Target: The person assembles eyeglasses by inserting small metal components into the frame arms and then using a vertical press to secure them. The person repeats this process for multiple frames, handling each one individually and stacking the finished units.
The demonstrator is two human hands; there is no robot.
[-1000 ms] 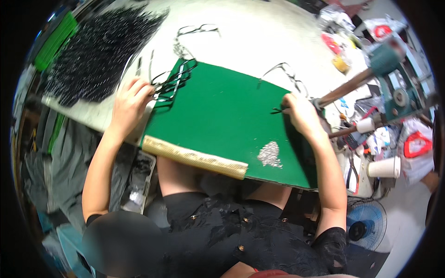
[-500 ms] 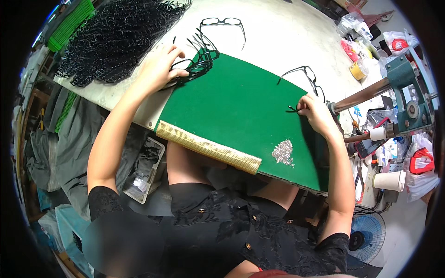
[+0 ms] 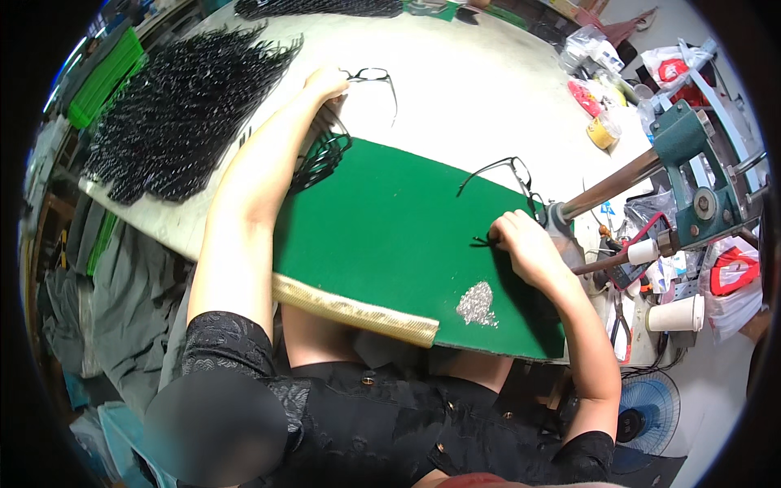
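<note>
A seated person works at a white worktop [image 3: 455, 89] with both arms stretched out over a green felt board [image 3: 390, 244] whose near edge, trimmed with a gold strip [image 3: 358, 311], overhangs the worktop toward the lap. The left hand [image 3: 324, 84] reaches to the far side of the board, its grip closed on a pair of black-framed glasses [image 3: 370, 77] lying on the bare worktop just beyond the board's far left corner. A small bundle of black frames [image 3: 321, 154] rests under the left forearm at that same corner. The right hand [image 3: 521, 244] sits at the board's right edge, fingers pinched on a small black part [image 3: 482, 241] lying on the felt; a second pair of glasses [image 3: 504, 171] lies open just beyond it, at the board's far right edge. A little heap of silvery bits [image 3: 477, 303] sits on the felt near the right forearm. A large mass of black frames [image 3: 183, 110] covers the worktop's left end. At the right edge stands a teal press [image 3: 691, 179] with a metal arm, with a paper cup [image 3: 675, 313] beside it.
</note>
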